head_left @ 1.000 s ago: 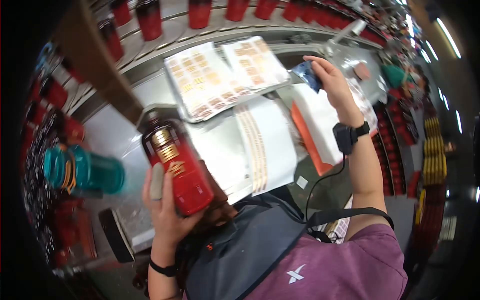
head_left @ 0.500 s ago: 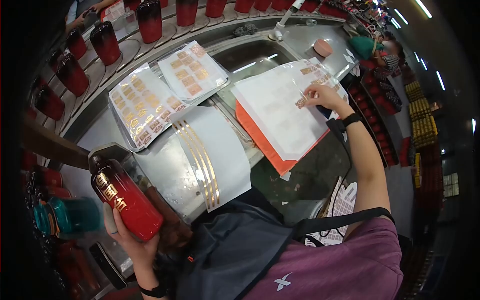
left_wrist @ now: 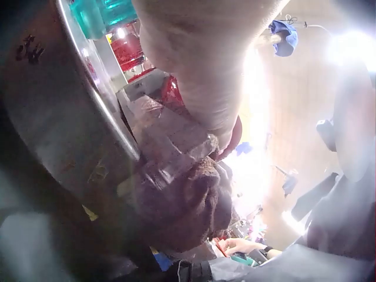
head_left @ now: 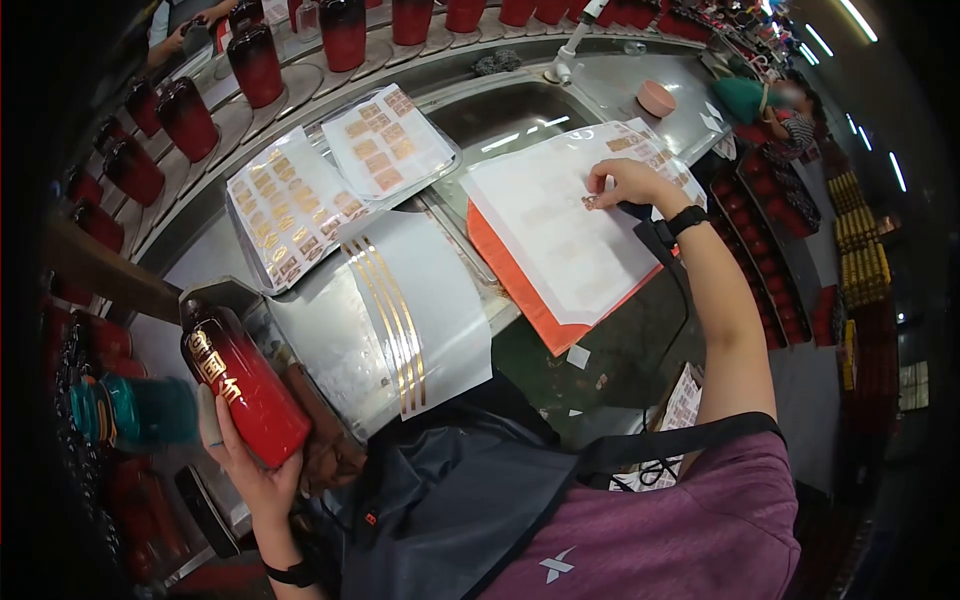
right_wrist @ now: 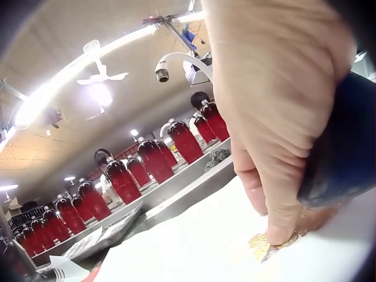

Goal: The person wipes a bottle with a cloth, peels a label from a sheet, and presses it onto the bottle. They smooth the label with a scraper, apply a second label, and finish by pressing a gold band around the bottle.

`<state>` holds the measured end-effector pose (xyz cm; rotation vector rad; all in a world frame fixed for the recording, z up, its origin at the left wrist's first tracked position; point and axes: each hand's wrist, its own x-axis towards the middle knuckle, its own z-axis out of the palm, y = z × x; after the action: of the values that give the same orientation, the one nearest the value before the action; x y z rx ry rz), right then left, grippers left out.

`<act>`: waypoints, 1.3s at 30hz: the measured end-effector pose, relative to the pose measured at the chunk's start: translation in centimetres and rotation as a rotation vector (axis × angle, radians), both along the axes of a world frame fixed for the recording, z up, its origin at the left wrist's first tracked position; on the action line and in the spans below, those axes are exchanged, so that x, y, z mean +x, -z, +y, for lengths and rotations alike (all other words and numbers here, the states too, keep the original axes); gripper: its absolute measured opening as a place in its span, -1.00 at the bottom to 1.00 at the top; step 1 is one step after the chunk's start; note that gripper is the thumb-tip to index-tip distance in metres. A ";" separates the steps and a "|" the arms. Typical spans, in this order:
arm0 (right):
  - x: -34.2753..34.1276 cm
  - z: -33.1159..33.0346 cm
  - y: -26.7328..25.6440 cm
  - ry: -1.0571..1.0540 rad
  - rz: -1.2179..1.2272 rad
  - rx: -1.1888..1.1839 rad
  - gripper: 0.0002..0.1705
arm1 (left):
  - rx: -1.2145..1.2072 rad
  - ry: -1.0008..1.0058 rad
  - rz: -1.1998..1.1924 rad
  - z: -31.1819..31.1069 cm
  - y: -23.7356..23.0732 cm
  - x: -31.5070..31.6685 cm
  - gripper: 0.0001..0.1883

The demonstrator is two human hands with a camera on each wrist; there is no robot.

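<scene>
On the head view I have a red bottle in the person's left grip, the fingers wrapped along its left flank and the base end settled down by the palm. The grip holds only the lower half; the dark neck end projects clear of the fingers. The bottle points away from the body and to the left, its long axis slanting from the neck at upper left to the base at lower right, and its gold characters run along that axis. A teal jug is just to its left. My left wrist view gives little of this hold.

The right grip is over a white sheet on the metal bench, thumb and finger pinching a small gold decal. On the right wrist view I see that decal right at the fingertips, poking out past them toward the lower left; I can't make out its long axis. A dark blue thing lies against the palm side. An orange sheet shows under the white one.
</scene>
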<state>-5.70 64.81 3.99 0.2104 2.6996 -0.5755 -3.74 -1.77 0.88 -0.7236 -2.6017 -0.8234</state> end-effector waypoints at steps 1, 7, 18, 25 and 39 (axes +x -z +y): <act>0.1 0.2 0.1 -0.038 0.034 0.053 -0.68 | 0.001 -0.002 0.001 -0.1 0.1 0.0 0.05; -0.7 0.5 0.9 0.064 0.040 -0.069 -0.74 | -0.007 -0.001 -0.003 -0.2 0.1 0.0 0.05; -3.4 -4.7 -2.9 -0.055 0.149 -0.121 -0.84 | -0.107 -0.070 0.061 -0.5 -2.3 1.4 -0.01; -0.6 -27.3 -6.1 -0.671 0.399 -0.405 -0.80 | -0.004 0.238 -0.080 3.5 -6.5 0.4 -0.07; 2.0 -43.1 -6.8 -1.032 0.338 -0.465 -0.81 | 0.399 0.295 -0.859 0.2 -7.7 2.7 -0.81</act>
<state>-3.75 21.66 10.76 -1.3967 2.3914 -0.8817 -1.01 -1.59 8.55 -0.7484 -2.8655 -2.0489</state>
